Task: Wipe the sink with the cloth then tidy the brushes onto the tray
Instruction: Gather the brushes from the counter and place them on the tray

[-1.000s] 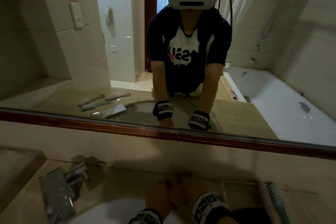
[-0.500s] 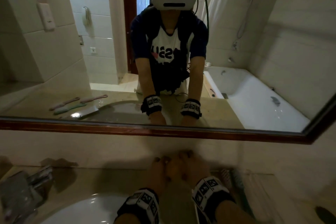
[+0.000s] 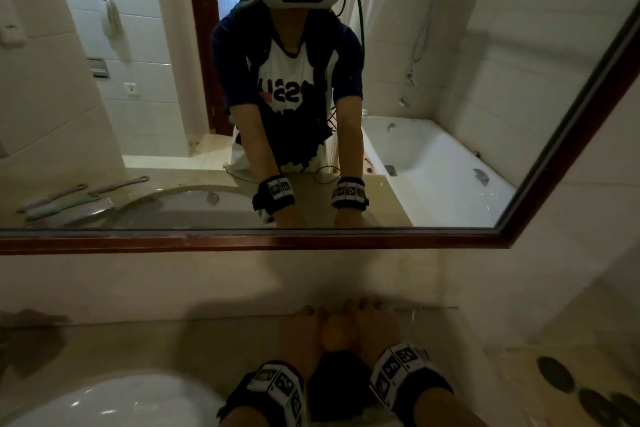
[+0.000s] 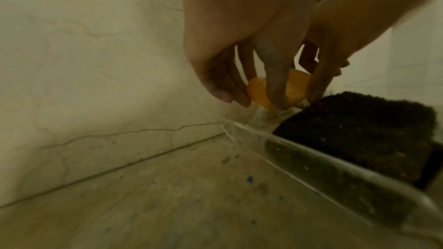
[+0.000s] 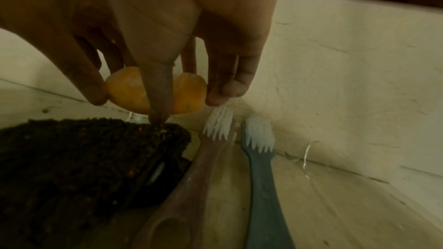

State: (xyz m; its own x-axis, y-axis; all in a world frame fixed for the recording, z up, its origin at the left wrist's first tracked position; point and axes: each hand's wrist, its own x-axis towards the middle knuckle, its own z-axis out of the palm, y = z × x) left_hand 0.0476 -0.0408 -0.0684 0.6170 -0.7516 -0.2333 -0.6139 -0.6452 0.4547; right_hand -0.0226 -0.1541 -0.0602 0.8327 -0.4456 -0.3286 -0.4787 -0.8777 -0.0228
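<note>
Both hands meet over the far left corner of the clear tray (image 4: 311, 153). Together they pinch an orange soap bar (image 3: 337, 334) just above it. My left hand (image 4: 258, 101) has its thumb in front of the soap (image 4: 255, 90) and its fingers behind. My right hand (image 5: 189, 107) grips the soap (image 5: 127, 90) the same way. The folded dark cloth (image 5: 84, 158) lies in the tray under the thumbs. A pink brush (image 5: 210, 149) and a blue brush (image 5: 260, 149) lie side by side in the tray, bristles toward the wall. The white sink (image 3: 121, 399) is at the lower left.
The marble backsplash (image 4: 95, 63) stands close behind the hands, with the framed mirror (image 3: 242, 241) above it. Dark round discs (image 3: 554, 374) lie on the counter at the far right. Bare counter (image 4: 167, 196) runs left of the tray.
The head view has swung right, so the tap has left the picture. Both hands stay together by the wall, and the orange soap now shows between them.
</note>
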